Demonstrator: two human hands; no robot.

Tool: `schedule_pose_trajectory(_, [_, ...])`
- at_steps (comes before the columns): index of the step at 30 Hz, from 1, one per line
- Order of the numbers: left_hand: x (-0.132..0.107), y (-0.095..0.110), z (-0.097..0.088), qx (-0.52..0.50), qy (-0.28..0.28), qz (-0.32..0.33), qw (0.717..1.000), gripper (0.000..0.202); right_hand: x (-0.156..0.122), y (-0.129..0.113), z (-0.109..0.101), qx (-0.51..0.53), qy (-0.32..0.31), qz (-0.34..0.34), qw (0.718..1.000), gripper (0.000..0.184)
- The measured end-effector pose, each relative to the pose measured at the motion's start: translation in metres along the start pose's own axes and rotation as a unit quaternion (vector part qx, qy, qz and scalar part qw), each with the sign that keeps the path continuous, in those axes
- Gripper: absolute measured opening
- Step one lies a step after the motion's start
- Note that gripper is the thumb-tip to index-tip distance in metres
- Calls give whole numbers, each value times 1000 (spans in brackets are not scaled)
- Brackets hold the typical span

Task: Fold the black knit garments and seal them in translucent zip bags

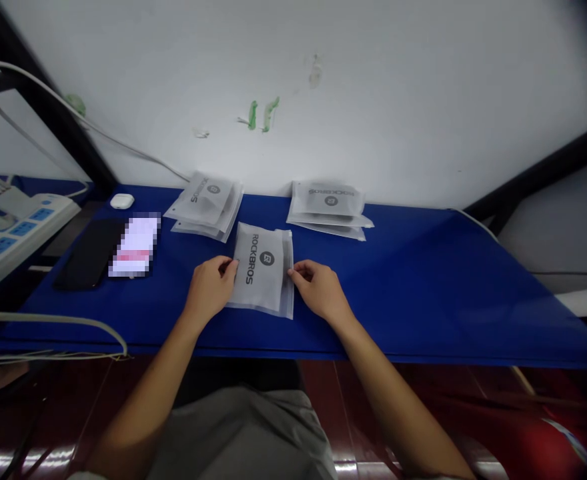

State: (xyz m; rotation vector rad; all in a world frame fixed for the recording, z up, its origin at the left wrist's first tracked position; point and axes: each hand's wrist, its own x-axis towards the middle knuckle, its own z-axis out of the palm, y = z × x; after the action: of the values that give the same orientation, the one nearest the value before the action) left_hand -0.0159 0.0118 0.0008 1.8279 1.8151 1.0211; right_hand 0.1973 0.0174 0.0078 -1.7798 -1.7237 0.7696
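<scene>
A frosted zip bag (263, 283) printed ROCKBROS lies on the blue tabletop between my hands, its zip strip along the right side. My left hand (210, 285) has its thumb and fingers closed on the bag's left edge. On the opposite side, my right hand (321, 285) pinches the zip edge with thumb and curled fingers. Behind the bag, toward the wall, sit a left stack of similar zip bags (201, 200) and a right stack of zip bags (323, 199), both slightly fanned. What is inside the bags is not visible.
Left of my hands lie a black phone (91, 257), a phone with a lit, blurred screen (136, 243) and a white earbud case (122, 201). A power strip (23, 230) with plugs stands farther left. Cables run along the wall (398, 100) and the table's front left edge.
</scene>
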Motion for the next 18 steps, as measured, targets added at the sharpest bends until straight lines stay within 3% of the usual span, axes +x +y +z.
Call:
schedule_pose_trajectory(5, [2,7,-6,-2,-67,-80,995,23,0,3,3,13,5,-1,1000,11])
schedule_pose_trajectory(8, [-1,9,-11,1,-82,-96,992,24,0,4,3,8,9,-1,1000,12])
schedule_pose_trajectory(13, [-22,6,-23,51,-87,-85,991,31,3,4,-4,-59,13,-8,998,18])
schedule_pose_trajectory(18, [-46,4,-38,101,-123,-119,980,33,30,1,-10,-142,60,-42,987,22])
